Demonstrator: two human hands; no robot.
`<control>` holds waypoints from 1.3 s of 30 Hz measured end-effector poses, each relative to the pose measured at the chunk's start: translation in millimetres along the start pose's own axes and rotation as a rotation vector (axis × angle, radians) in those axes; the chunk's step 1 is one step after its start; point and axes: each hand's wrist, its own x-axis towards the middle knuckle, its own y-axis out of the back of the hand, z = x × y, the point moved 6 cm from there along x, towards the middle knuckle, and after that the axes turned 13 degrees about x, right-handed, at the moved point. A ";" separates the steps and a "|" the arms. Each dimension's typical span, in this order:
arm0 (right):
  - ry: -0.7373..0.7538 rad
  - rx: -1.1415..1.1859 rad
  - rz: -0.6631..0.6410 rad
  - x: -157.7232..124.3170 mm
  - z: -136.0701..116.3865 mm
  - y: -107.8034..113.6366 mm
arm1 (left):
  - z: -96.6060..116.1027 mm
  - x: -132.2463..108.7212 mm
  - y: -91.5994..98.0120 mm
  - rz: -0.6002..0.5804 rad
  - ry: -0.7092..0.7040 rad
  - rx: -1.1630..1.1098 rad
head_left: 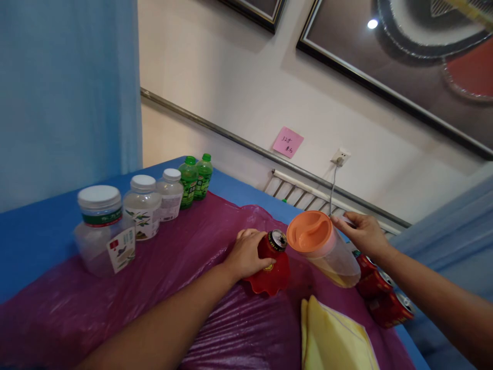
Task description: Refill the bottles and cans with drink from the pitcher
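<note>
My left hand (248, 254) is wrapped round a red can (270, 244) with a dark, gold-patterned top rim. The can stands on a red, wavy-edged mat (275, 277). Just to its right, my right hand (364, 234) grips the handle of a clear plastic pitcher (339, 257). An orange lid (308, 231) covers the pitcher, which tilts towards the can, with its lid side close to the can's top. A little yellowish liquid (341, 277) lies low inside the pitcher. No stream of liquid can be made out between the two.
Several red cans (391, 306) stand at the right edge. A folded yellow cloth (335, 339) lies at the front on purple plastic sheeting (227, 329). Clear white-lidded jars (142, 210) and two green bottles (188, 182) line the left. A plugged-in cord (333, 185) hangs behind.
</note>
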 end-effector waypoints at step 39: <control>-0.027 -0.003 -0.015 -2.2 11.5 0.2 | -0.3 -0.2 -0.2 0.016 -0.002 0.000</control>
